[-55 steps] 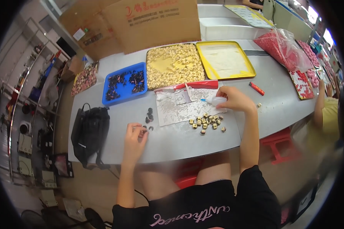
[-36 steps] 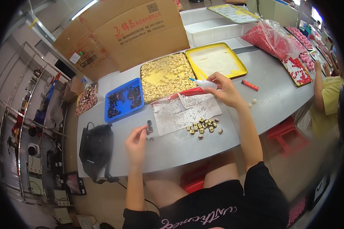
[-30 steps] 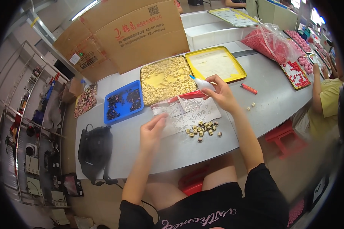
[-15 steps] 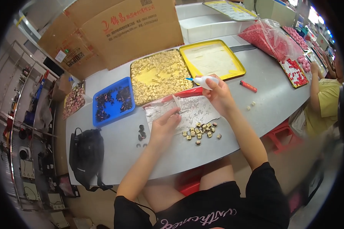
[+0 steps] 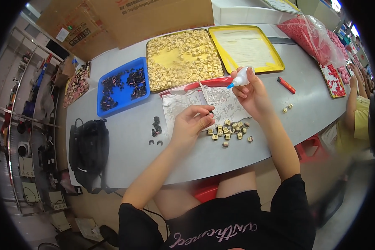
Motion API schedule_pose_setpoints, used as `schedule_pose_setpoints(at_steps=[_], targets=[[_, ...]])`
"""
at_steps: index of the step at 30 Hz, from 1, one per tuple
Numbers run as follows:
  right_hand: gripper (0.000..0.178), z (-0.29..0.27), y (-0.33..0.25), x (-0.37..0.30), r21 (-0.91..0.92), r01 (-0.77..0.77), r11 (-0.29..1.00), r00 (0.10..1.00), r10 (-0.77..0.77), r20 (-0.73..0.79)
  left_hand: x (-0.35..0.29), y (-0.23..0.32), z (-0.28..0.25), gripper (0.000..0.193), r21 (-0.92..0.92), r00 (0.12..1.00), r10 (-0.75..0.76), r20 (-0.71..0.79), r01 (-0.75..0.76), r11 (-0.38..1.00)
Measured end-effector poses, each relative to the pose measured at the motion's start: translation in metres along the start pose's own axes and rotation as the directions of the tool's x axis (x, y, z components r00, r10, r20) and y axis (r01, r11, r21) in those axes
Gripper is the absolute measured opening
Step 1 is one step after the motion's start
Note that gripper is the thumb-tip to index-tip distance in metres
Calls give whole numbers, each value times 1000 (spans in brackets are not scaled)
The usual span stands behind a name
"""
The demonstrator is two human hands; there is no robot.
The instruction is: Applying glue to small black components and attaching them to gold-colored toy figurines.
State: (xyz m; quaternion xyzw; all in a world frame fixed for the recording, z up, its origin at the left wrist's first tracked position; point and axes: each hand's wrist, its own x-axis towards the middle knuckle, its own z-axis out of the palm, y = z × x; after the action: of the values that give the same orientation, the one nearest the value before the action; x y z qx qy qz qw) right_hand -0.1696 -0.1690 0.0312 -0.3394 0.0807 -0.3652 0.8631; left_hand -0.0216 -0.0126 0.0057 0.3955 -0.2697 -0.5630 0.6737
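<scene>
White bottle [image 5: 242,76] now tip-down, left hand [image 5: 191,124] nearer

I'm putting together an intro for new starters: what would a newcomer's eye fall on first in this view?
Probably the broad tray strewn with cream-coloured pieces at the table's back centre, with a bright blue tray of dark pieces just to its left. Nearer, the right grip holds a white bottle with a blue tip, while the left grip pinches a small dark piece. Big brown cardboard stands at back left.
</scene>
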Motion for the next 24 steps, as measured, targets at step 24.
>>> schedule_pose_setpoints(at_steps=[24], targets=[[32, 20, 11, -11, -485, 131, 864, 991, -97, 95, 0, -5, -1, 34, 355, 929, 369, -10, -342, 870]])
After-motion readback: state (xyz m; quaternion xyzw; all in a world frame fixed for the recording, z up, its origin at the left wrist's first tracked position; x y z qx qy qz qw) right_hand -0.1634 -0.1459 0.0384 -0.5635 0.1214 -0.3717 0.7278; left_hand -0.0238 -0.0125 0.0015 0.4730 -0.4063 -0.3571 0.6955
